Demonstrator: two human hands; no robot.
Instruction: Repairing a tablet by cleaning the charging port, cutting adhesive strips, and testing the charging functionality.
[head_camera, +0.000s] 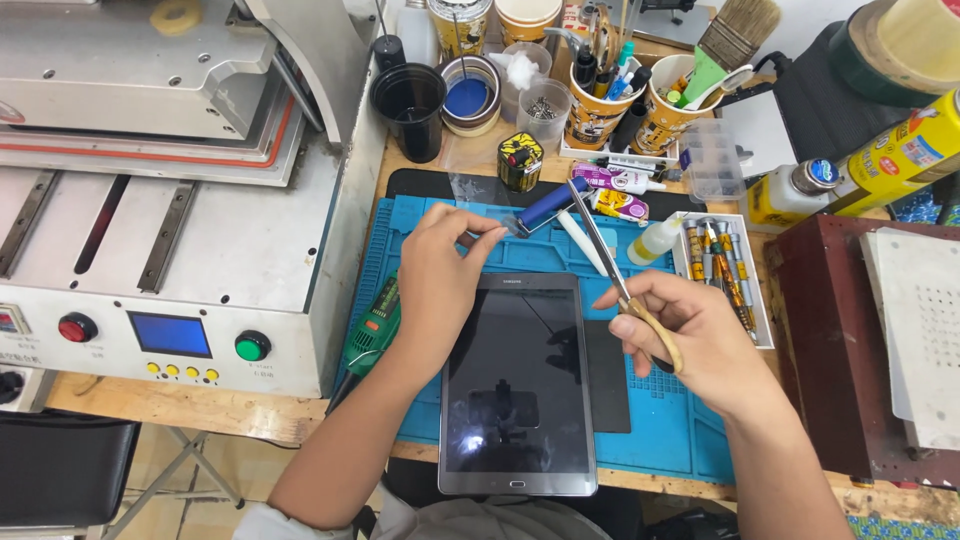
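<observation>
Biggest item: grey metal machine (200, 200) on the left of the bench, front panel with a red button, a small blue screen and a green button.

Blue work mat (680, 430) covers the bench centre, ribbed strip along its left edge.

Tablet (517, 385) lies flat on the mat, portrait, dead centre between both forearms. Dark grey bezel, screen off, glossy black glass reflecting the overhead. A thin hairline runs diagonally across the upper right of the glass; can't tell if it's a crack or a reflection. A black rectangular pad sits just right of it, touching its edge.

Left hand (437, 285) is above the tablet's top-left corner, fingers curled together, thumb and fingertips pinched; what they pinch is too small to make out.

Right hand (690, 340) is to the tablet's upper right, fingers clamped on tweezers (610, 260), tips pointing up and away.

Green tool (375, 330) lies under the left wrist.

Tray of screwdriver bits (722, 270) sits on the right.
</observation>
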